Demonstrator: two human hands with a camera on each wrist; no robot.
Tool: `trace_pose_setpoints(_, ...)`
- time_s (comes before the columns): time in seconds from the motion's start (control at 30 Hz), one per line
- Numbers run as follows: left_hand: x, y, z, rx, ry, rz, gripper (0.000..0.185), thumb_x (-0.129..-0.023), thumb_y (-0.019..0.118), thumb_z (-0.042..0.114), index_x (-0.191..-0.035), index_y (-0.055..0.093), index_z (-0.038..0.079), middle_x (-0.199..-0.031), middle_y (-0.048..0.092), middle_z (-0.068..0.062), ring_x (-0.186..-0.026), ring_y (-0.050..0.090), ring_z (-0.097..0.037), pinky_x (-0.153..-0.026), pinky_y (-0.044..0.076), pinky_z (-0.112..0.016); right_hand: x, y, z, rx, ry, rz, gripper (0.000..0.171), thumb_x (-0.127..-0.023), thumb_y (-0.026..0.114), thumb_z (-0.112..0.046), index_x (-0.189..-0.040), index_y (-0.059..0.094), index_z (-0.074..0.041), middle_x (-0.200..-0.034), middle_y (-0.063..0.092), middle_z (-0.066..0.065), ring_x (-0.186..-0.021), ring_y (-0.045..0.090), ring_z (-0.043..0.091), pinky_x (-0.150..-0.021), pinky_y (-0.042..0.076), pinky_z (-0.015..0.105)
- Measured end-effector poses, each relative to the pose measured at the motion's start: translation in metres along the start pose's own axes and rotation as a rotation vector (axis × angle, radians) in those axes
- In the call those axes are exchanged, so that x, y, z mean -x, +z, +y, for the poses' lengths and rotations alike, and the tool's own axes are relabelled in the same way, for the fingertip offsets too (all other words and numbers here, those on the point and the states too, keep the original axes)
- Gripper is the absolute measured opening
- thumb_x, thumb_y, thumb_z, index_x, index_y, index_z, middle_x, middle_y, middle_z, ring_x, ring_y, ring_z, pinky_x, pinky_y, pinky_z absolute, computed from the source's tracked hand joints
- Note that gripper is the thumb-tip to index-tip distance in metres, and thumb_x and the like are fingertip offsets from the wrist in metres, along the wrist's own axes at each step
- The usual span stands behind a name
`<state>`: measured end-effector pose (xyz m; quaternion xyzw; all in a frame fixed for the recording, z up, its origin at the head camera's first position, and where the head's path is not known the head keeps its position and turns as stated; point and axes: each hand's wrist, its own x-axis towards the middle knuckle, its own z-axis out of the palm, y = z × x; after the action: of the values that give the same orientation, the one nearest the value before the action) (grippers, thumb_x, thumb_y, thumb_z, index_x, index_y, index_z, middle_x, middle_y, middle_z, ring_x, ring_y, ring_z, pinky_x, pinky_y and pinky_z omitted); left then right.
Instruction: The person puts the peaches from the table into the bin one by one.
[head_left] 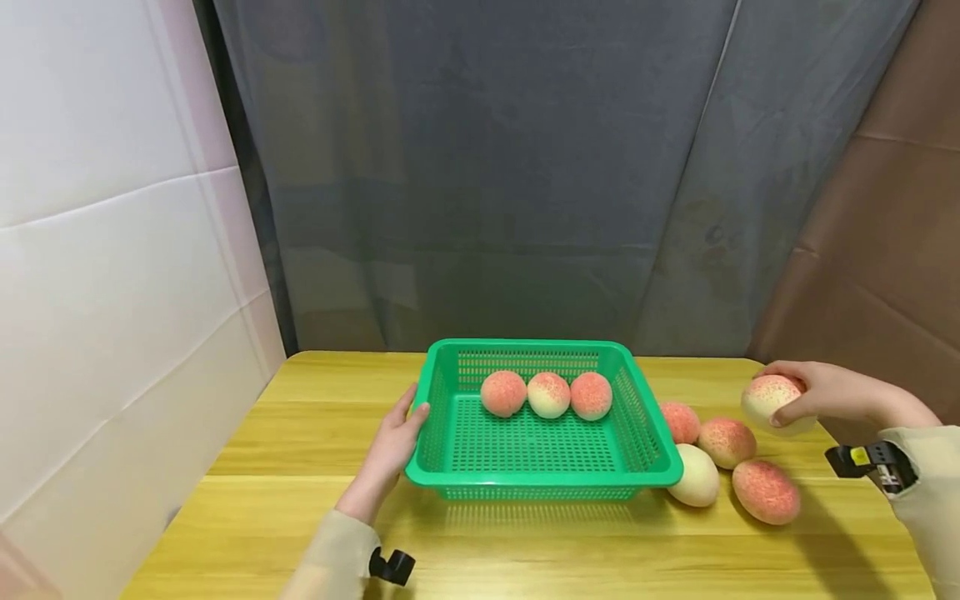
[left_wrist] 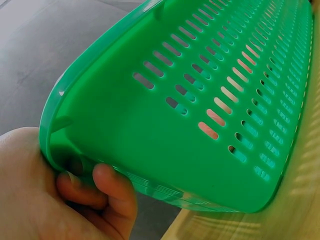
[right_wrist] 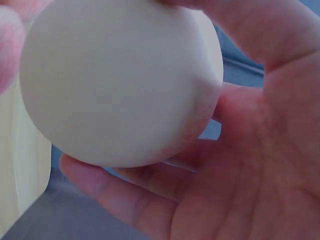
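three peaches (head_left: 548, 394) lay in the green basket (head_left: 645, 433), four waited beside it (head_left: 723, 462), while the right hand (head_left: 825, 393) clasped a fifth peach (head_left: 772, 403) and the left hand (head_left: 393, 443) gripped the basket's rim.

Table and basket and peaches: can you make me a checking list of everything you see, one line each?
Surface: yellow wooden table, bare wood around the basket.
Job's things: green basket holds three peaches in a row; four loose peaches lie on the table right of it; one held peach is above the table.
Clutter: nothing seen.
Hands: left hand grips the basket's left rim; right hand holds the held peach, fingers curled round it.
Cables: nothing seen; a small black device sits at each wrist.
Surroundings: grey curtain behind, white panel left, brown sheet right.
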<state>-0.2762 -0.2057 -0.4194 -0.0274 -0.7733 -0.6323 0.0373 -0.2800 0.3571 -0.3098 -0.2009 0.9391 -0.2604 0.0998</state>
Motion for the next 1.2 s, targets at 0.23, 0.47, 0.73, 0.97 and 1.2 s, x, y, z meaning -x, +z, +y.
trace_pose_setpoints(0.23, -0.001, -0.001, 0.002, 0.000, -0.011, -0.005, 0.059, -0.105, 0.044, 0.021, -0.154, 0.018, 0.000, -0.156, 0.021, -0.022, -0.134, 0.034, -0.040, -0.103, 0.037, -0.053, -0.020, 0.000, -0.020, -0.125, 0.023, -0.056, 0.062, -0.079, 0.075, -0.012, -0.129, 0.048, 0.010, -0.101, 0.062, 0.010, -0.084, 0.058, 0.018, -0.071, 0.051, 0.032)
trace_pose_setpoints(0.47, -0.001, -0.002, 0.002, 0.004, -0.003, -0.003, 0.059, -0.105, 0.044, 0.021, -0.154, 0.018, 0.000, -0.156, 0.021, -0.023, -0.135, 0.034, -0.040, -0.105, 0.035, -0.053, -0.047, -0.001, -0.049, -0.073, 0.043, -0.059, 0.065, -0.076, 0.079, -0.013, -0.130, 0.050, 0.007, -0.105, 0.062, 0.010, -0.088, 0.057, 0.022, -0.074, 0.050, 0.036)
trace_pose_setpoints(0.73, 0.000, 0.000, 0.005, -0.005, -0.010, -0.006, 0.059, -0.105, 0.044, 0.022, -0.154, 0.018, 0.000, -0.157, 0.020, -0.022, -0.138, 0.027, -0.040, -0.107, 0.031, -0.055, -0.077, 0.003, -0.081, 0.075, -0.056, -0.080, 0.060, -0.074, 0.081, -0.018, -0.125, 0.058, 0.002, -0.103, 0.063, 0.005, -0.085, 0.057, 0.019, -0.073, 0.049, 0.035)
trace_pose_setpoints(0.97, 0.001, 0.000, 0.004, -0.003, 0.007, 0.004, 0.059, -0.104, 0.045, 0.020, -0.153, 0.019, -0.001, -0.156, 0.021, -0.023, -0.138, 0.027, -0.041, -0.109, 0.029, -0.054, -0.109, 0.009, -0.107, 0.115, -0.084, -0.105, 0.052, -0.075, 0.080, -0.022, -0.119, 0.061, 0.001, -0.098, 0.064, 0.004, -0.081, 0.057, 0.018, -0.072, 0.049, 0.034)
trace_pose_setpoints(1.2, 0.002, 0.001, 0.002, -0.010, 0.004, 0.013, 0.059, -0.104, 0.046, 0.020, -0.153, 0.020, -0.002, -0.155, 0.023, -0.023, -0.138, 0.029, -0.040, -0.108, 0.031, -0.054, -0.130, 0.020, -0.129, 0.126, -0.113, -0.126, 0.051, -0.075, 0.080, -0.021, -0.119, 0.063, -0.001, -0.098, 0.064, 0.004, -0.083, 0.057, 0.019, -0.074, 0.049, 0.035)
